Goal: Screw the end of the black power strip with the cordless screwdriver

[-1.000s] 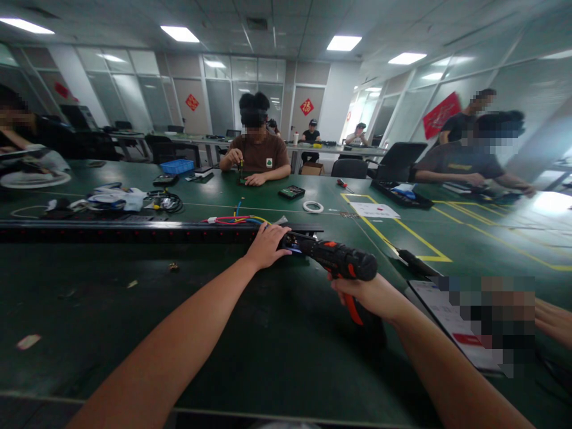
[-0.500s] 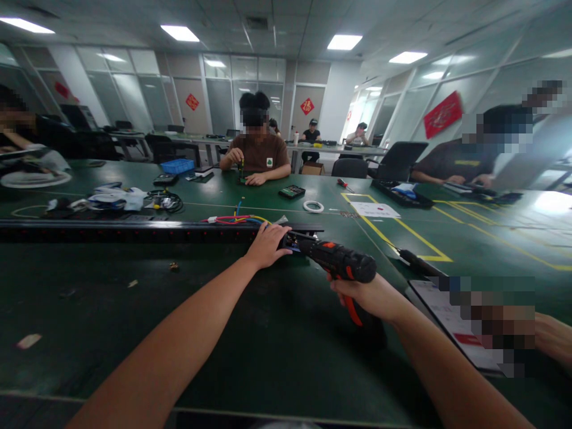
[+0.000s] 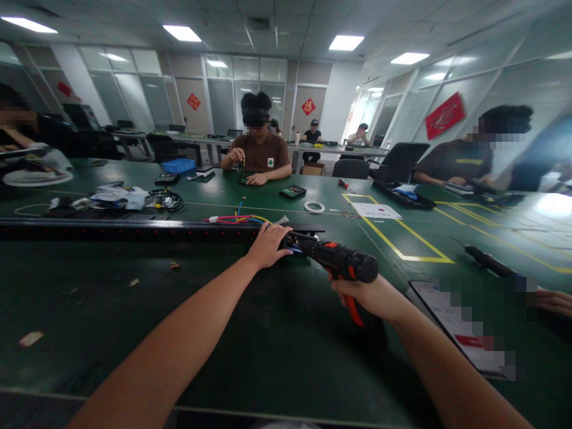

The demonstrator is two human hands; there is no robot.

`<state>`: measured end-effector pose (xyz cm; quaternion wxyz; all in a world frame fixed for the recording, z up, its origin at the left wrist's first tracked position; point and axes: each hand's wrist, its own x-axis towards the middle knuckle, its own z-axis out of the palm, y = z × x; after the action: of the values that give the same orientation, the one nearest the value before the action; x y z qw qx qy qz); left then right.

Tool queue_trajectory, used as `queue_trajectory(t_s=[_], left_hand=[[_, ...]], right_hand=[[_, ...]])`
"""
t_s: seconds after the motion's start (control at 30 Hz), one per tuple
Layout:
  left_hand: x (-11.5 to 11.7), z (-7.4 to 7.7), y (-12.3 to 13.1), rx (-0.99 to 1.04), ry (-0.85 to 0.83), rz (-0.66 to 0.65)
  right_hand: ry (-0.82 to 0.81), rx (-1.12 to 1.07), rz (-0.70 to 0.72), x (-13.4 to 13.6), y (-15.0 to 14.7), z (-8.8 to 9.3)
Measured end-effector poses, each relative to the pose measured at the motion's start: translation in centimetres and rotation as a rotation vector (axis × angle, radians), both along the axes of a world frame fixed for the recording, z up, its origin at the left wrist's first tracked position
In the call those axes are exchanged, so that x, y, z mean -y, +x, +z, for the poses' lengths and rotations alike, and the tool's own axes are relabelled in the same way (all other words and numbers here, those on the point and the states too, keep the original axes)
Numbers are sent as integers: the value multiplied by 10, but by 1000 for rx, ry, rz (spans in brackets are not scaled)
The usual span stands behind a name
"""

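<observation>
A long black power strip (image 3: 134, 231) with red marks along its side lies across the table. My left hand (image 3: 267, 245) is closed over its right end, fingers on top and thumb at the near side. Red, yellow and blue wires (image 3: 239, 219) stick up behind that end. My right hand (image 3: 360, 295) is wrapped round the grip of a black and orange cordless drill (image 3: 342, 260). The drill points left, its nose at the open end of the strip by my left thumb. Whatever its tip touches is too small to make out.
Small brass-coloured parts (image 3: 175, 266) lie on the near tabletop. A white ring (image 3: 314, 207), a circuit board (image 3: 292, 192) and a blue basket (image 3: 177, 165) stand farther back. At right are a clipboard (image 3: 462, 333) and another person's hand (image 3: 556, 300) with a thin black power screwdriver (image 3: 491, 260).
The other person's screwdriver and hand at right have moved up and to the right, away from the clipboard. My hands, the drill and the power strip stay in place.
</observation>
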<state>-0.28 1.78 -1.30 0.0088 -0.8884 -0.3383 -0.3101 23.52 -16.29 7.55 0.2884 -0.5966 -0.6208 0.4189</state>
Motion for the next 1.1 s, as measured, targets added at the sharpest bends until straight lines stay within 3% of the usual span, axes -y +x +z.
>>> queue_trajectory(t_s=[1.1], left_hand=[[2, 1, 2, -16, 3, 23]], right_hand=[[-42, -80, 22, -2, 0, -2]])
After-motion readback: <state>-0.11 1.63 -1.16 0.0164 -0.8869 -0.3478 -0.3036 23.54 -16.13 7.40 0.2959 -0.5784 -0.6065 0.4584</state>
